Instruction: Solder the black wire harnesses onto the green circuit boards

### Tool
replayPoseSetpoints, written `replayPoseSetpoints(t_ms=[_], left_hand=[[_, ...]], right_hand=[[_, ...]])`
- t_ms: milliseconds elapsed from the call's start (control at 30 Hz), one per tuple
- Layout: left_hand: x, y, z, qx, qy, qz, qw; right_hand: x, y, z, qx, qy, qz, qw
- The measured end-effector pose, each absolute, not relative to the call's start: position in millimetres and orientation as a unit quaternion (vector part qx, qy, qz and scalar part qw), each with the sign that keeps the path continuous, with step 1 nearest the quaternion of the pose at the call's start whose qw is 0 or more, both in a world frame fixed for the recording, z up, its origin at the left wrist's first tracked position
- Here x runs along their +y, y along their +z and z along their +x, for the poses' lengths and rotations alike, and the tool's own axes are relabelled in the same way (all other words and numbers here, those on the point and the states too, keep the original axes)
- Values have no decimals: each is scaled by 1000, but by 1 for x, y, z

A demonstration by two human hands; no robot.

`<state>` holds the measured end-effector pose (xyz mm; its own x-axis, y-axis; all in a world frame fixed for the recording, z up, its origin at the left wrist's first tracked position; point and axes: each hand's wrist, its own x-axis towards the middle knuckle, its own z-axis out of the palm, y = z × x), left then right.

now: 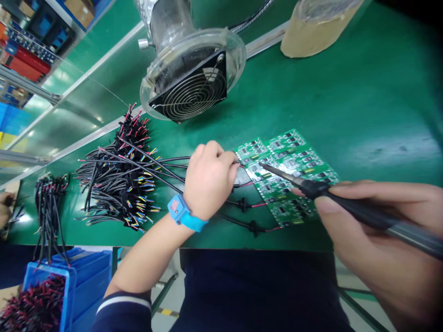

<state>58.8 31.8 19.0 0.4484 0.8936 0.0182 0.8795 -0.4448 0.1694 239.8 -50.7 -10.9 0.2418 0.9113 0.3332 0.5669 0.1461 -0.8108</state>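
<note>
My right hand [374, 230] is closed around the dark handle of a soldering iron [346, 200]. The iron's metal tip points left, over a panel of green circuit boards [294, 170]. Beside the panel's left edge, my left hand [211, 177] has its thumb and fingers pinched on a black cable, whose end is mostly hidden by the fingertips. Below that hand, black cables [242, 204] with red wire ends reach the panel's left side. A blue watch [183, 212] is on my left wrist.
Left of my hand lies a large pile of black cables [121, 180]. A fume extractor [194, 87] with a fan grille hangs above. Another bundle [51, 207] lies farther left, near another person's hand [5, 210]. A blue bin [86, 286] stands below the table edge.
</note>
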Motion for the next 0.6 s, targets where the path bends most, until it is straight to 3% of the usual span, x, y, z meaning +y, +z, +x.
replayPoseSetpoints(t_ms=[100, 233, 400, 600], left_hand=[[43, 15, 54, 483, 51, 874, 18], [46, 12, 52, 485, 20, 871, 71], [38, 11, 54, 555, 77, 813, 162], [37, 8, 57, 572, 93, 793, 189]], right_hand=[[-47, -8, 237, -592, 160, -646, 454], [-43, -10, 230, -595, 139, -648, 454], [-40, -24, 227, -589, 152, -633, 478], [-36, -25, 225, -603, 128, -629, 474]])
